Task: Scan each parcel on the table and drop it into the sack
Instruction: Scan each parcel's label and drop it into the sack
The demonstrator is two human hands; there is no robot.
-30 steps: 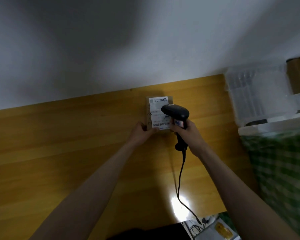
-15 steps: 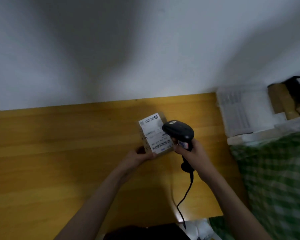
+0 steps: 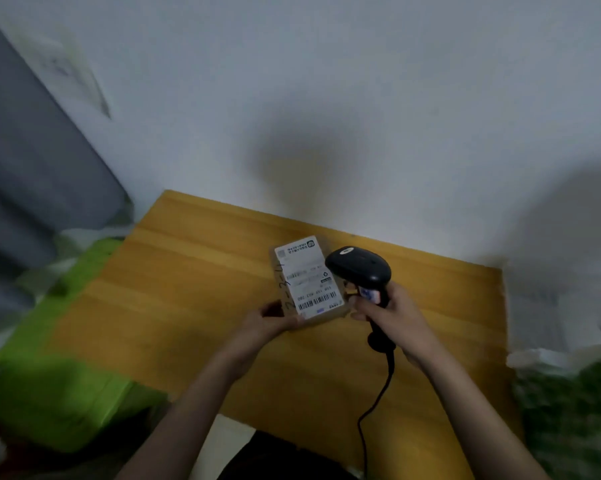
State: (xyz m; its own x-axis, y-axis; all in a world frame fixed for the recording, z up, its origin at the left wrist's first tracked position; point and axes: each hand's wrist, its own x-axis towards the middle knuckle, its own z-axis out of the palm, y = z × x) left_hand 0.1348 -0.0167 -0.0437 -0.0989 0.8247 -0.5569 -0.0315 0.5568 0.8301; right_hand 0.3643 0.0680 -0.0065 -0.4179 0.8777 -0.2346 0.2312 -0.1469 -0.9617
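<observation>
Left hand (image 3: 273, 318) has the parcel (image 3: 307, 280) by its near corner, fingers curled under and thumb on the edge, label face up with the barcode at the end nearest the hands. Right hand (image 3: 387, 311) is wrapped tight round the handle of the black scanner (image 3: 359, 270), its head hanging just beside the parcel's right edge, over the label's side. The scanner's cable (image 3: 375, 403) trails down from below the right hand toward the near edge of the wooden table (image 3: 202, 306). Whether the parcel is lifted off the table or resting on it, I cannot tell. Out to the left of the left hand, past the table's edge, sits something bright green (image 3: 60, 375), blurred, with a grey shape (image 3: 32, 168) beyond it. To the right of the right hand, a blurred dark green checked fabric (image 3: 569, 420) and something pale white (image 3: 555, 323) above it
</observation>
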